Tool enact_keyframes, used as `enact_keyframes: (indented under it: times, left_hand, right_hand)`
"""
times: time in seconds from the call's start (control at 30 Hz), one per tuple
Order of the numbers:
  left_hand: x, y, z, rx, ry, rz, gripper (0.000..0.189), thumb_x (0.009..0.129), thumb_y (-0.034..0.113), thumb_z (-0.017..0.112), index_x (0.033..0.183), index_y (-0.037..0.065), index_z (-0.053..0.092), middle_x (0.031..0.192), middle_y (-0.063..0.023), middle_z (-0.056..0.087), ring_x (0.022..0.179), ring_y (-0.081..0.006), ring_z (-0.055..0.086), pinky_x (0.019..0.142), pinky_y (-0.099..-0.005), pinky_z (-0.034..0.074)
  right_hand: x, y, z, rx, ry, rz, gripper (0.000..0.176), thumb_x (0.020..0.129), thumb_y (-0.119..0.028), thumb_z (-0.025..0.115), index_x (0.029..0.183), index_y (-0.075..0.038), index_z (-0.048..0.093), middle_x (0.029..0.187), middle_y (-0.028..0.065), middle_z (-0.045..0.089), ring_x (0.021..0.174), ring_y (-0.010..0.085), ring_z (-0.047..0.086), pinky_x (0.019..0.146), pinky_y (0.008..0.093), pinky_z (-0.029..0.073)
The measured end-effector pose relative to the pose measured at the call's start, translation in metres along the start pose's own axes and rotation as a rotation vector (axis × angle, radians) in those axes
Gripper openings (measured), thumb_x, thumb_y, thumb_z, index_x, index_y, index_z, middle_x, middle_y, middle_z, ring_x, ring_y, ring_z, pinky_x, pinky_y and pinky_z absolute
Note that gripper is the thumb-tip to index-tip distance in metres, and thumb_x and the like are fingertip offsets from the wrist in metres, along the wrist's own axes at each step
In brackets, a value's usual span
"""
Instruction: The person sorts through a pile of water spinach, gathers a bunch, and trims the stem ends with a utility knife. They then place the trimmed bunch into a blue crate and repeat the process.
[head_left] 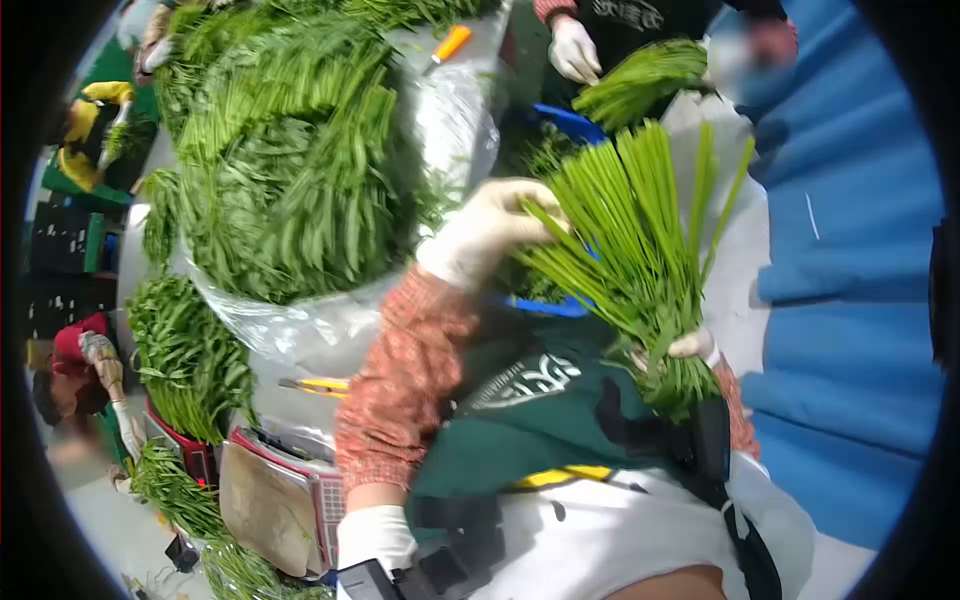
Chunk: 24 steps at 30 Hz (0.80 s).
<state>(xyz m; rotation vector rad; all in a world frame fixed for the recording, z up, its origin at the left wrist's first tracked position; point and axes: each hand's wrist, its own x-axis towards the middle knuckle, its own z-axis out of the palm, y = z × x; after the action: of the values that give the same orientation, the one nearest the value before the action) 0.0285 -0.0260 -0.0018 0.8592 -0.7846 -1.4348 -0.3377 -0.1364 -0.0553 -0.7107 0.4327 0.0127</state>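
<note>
My right hand [693, 347], in a pale glove, is wrapped round the leafy end of a bunch of water spinach [640, 205] in front of my apron. The cut stems fan out upward and away from me. At the stem tips on the left, my gloved left hand [495, 225] has thumb and fingers curled in a pinch on an outer stem. Part of my right hand is hidden behind the leaves. To the left of my left hand lies a large heap of water spinach [290, 170] on clear plastic sheeting [275, 325].
A yellow cutter knife [322, 386] and a scale [270, 500] are at lower left; an orange-handled knife [450, 45] is at the top. A blue crate [545, 306] is behind the bunch. Opposite, a co-worker's gloved hand [573, 50] reaches to another bunch [645, 82]. Blue sheeting [850, 330] hangs right.
</note>
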Motion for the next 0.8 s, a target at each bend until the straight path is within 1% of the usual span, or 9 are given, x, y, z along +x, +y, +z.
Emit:
enact_keyframes:
  times: [0.1, 0.13, 0.17, 0.23, 0.33, 0.43, 0.53, 0.63, 0.8]
  left_hand:
    - [-0.005, 0.017, 0.005, 0.31, 0.029, -0.098, 0.032, 0.077, 0.011, 0.08, 0.104, 0.0, 0.067, 0.097, -0.0087, 0.072, 0.084, -0.0165, 0.067, 0.083, -0.0288, 0.051]
    - [0.001, 0.007, -0.004, 0.459, -0.02, 0.047, 0.033, 0.076, 0.014, 0.083, 0.103, 0.001, 0.07, 0.099, -0.007, 0.072, 0.084, -0.0141, 0.065, 0.082, -0.0274, 0.051]
    - [-0.012, 0.038, 0.017, 0.751, 0.085, -0.021, 0.026, 0.078, 0.012, 0.082, 0.1, 0.001, 0.073, 0.096, -0.0025, 0.072, 0.084, -0.009, 0.062, 0.08, -0.0259, 0.05]
    - [0.0, 0.002, -0.002, 0.292, -0.022, 0.028, 0.016, 0.081, 0.01, 0.079, 0.094, 0.002, 0.075, 0.083, -0.0018, 0.073, 0.075, -0.0058, 0.062, 0.07, -0.0251, 0.051]
    - [-0.002, -0.002, 0.001, 0.274, -0.014, 0.07, 0.013, 0.082, 0.008, 0.077, 0.093, 0.002, 0.075, 0.079, 0.0008, 0.071, 0.069, -0.0055, 0.06, 0.068, -0.0249, 0.052]
    - [-0.01, 0.01, 0.008, 0.273, 0.006, 0.016, 0.018, 0.079, 0.009, 0.081, 0.094, 0.002, 0.074, 0.086, 0.0002, 0.072, 0.079, -0.0056, 0.061, 0.077, -0.0245, 0.05]
    - [-0.009, 0.0, 0.002, 0.362, 0.01, 0.139, 0.02, 0.079, 0.01, 0.082, 0.095, 0.002, 0.074, 0.086, 0.0001, 0.072, 0.079, -0.0056, 0.061, 0.077, -0.0245, 0.05]
    - [-0.01, -0.002, 0.008, 0.239, 0.021, 0.094, 0.016, 0.08, 0.015, 0.081, 0.089, 0.003, 0.074, 0.079, 0.0012, 0.071, 0.071, -0.0041, 0.06, 0.068, -0.023, 0.05]
    - [-0.01, -0.005, 0.012, 0.216, -0.006, 0.091, 0.014, 0.081, 0.013, 0.079, 0.087, 0.002, 0.074, 0.08, 0.0001, 0.071, 0.071, -0.0062, 0.062, 0.071, -0.0238, 0.051]
  right_hand:
    - [0.006, -0.007, 0.015, -0.173, 0.077, -0.061, 0.072, 0.075, 0.003, 0.074, 0.141, -0.001, 0.045, 0.126, 0.0153, 0.061, 0.105, 0.0261, 0.064, 0.083, 0.0384, 0.056]
    - [0.011, -0.015, 0.024, -0.167, 0.055, -0.025, 0.073, 0.074, 0.002, 0.074, 0.141, -0.001, 0.046, 0.129, 0.014, 0.06, 0.11, 0.0261, 0.061, 0.087, 0.0381, 0.054]
    - [0.012, -0.005, 0.005, -0.262, 0.118, -0.021, 0.074, 0.073, 0.001, 0.076, 0.14, -0.001, 0.046, 0.128, 0.0132, 0.06, 0.11, 0.0257, 0.061, 0.09, 0.038, 0.053]
    - [0.02, -0.007, 0.008, -0.232, 0.114, -0.04, 0.075, 0.071, -0.001, 0.078, 0.139, -0.001, 0.047, 0.128, 0.0126, 0.061, 0.111, 0.0256, 0.06, 0.092, 0.0392, 0.052]
    - [0.024, -0.006, 0.009, -0.158, 0.092, -0.055, 0.08, 0.068, -0.002, 0.081, 0.14, -0.002, 0.046, 0.129, 0.0107, 0.06, 0.113, 0.0252, 0.059, 0.098, 0.0397, 0.049]
    - [0.023, 0.003, -0.036, -0.277, 0.121, 0.011, 0.081, 0.069, -0.002, 0.082, 0.141, -0.002, 0.046, 0.13, 0.0099, 0.059, 0.115, 0.0235, 0.058, 0.099, 0.039, 0.048]
    - [0.025, 0.005, -0.041, -0.325, 0.134, 0.004, 0.082, 0.069, -0.004, 0.084, 0.141, -0.002, 0.046, 0.132, 0.0092, 0.058, 0.117, 0.0221, 0.056, 0.101, 0.0384, 0.047]
    - [0.025, 0.003, -0.038, -0.409, 0.117, -0.046, 0.082, 0.069, -0.004, 0.084, 0.141, -0.001, 0.045, 0.131, 0.0085, 0.058, 0.117, 0.0219, 0.056, 0.101, 0.038, 0.046]
    - [0.026, 0.007, -0.019, -0.36, 0.069, -0.135, 0.082, 0.069, -0.004, 0.083, 0.142, -0.002, 0.045, 0.131, 0.0088, 0.058, 0.117, 0.0222, 0.056, 0.102, 0.0388, 0.046]
